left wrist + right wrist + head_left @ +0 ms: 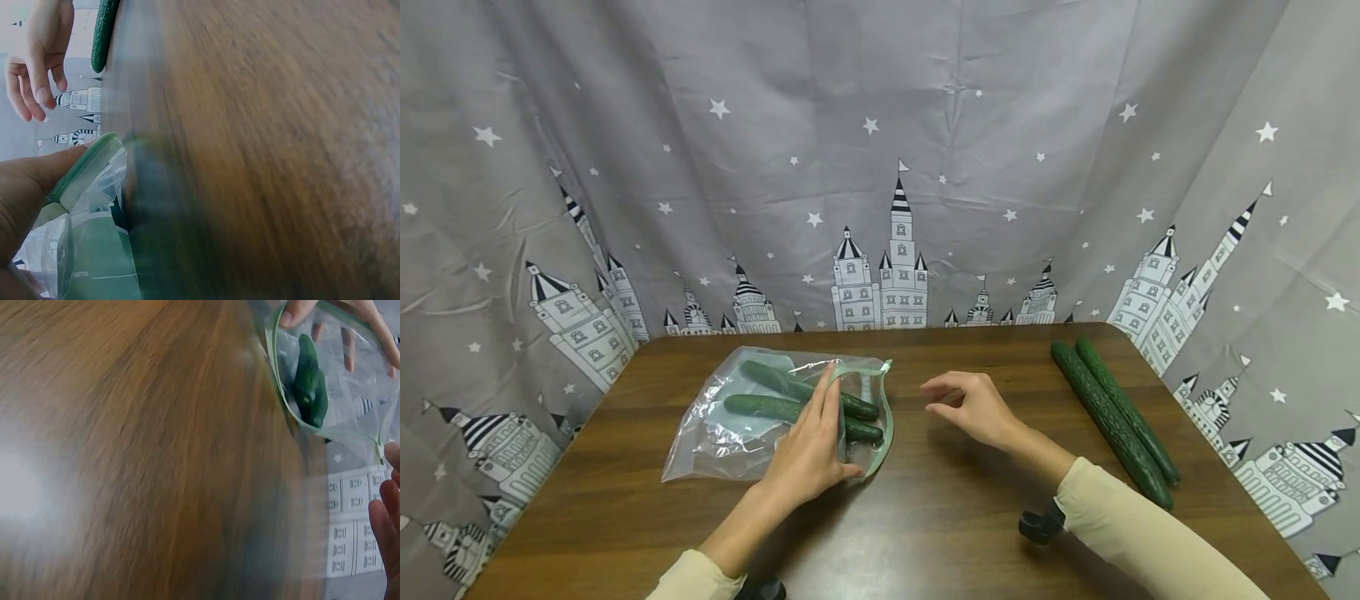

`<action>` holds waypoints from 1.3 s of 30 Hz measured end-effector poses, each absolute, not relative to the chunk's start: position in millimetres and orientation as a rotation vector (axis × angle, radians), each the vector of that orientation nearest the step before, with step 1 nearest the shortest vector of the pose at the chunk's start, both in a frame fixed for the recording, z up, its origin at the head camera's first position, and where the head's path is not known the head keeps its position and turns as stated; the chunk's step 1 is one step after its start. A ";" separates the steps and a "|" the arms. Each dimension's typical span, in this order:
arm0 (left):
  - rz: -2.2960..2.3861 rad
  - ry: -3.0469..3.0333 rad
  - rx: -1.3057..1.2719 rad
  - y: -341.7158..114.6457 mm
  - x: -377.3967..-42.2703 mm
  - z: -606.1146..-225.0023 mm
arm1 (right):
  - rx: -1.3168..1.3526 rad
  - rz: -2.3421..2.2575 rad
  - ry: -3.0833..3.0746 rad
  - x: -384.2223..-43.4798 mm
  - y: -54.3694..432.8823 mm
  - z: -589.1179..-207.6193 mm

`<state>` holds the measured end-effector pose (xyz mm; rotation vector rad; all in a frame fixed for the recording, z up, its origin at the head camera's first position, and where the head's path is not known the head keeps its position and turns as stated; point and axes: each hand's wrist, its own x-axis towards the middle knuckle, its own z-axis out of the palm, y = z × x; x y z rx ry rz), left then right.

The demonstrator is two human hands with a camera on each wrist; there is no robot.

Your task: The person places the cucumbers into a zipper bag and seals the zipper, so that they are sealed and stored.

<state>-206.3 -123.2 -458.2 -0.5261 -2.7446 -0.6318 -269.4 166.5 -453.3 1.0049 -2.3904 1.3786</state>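
Observation:
A clear zip bag (700,454) with a green rim lies on its side, its mouth facing right and gaping. Two cucumbers (763,407) are inside, their ends near the mouth in the right wrist view. My left hand (805,458) holds the bag around its near side at the mouth, thumb at the rim and fingers against the film; the film partly obscures their hold. Right of the mouth, my right hand (977,408) hovers with loosely bent fingers and nothing in them. A white slider (886,367) sits at the rim's far end.
Two more cucumbers (1108,425) lie side by side at the right of the brown wooden table (970,533). A grey curtain (1000,167) printed with castles and stars hangs behind the table and along both sides.

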 end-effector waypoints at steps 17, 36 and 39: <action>-0.655 -2.755 -0.509 -120.9 -203.7 -457.5 | 0.872 1.249 -2.422 -252.5 227.7 -448.6; -0.680 -2.752 -0.494 -121.5 -202.6 -458.3 | 0.778 1.060 -2.437 -230.4 305.4 -453.5; -0.687 -2.757 -0.497 -121.4 -202.2 -458.5 | 0.762 0.997 -2.435 -226.2 316.7 -451.6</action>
